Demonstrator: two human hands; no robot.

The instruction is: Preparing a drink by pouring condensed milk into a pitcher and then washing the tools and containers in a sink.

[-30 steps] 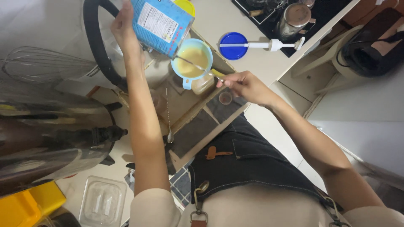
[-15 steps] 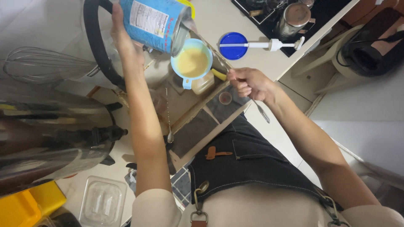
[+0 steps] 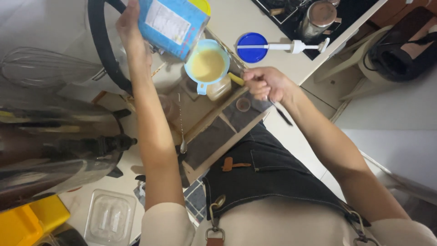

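My left hand (image 3: 132, 32) grips a blue can with a white label (image 3: 170, 25), tilted with its open end down over a light blue cup (image 3: 207, 66). The cup holds a pale yellow creamy liquid and stands on a wooden tray (image 3: 214, 118). Just right of the cup, my right hand (image 3: 266, 84) is closed around a thin utensil (image 3: 282, 111) whose dark end sticks out below the wrist. The utensil's far end is hidden behind the can.
A long bar spoon (image 3: 181, 123) lies on the tray. A blue lid with a white pump (image 3: 273, 46) sits on the counter to the right. A wire whisk (image 3: 43, 68), a steel urn (image 3: 54, 150), a clear plastic lid (image 3: 109, 218) and a metal pot (image 3: 316, 18) surround the work spot.
My right hand drew the utensil out of the cup and lifted it toward the can's mouth. The can tipped further over the cup.
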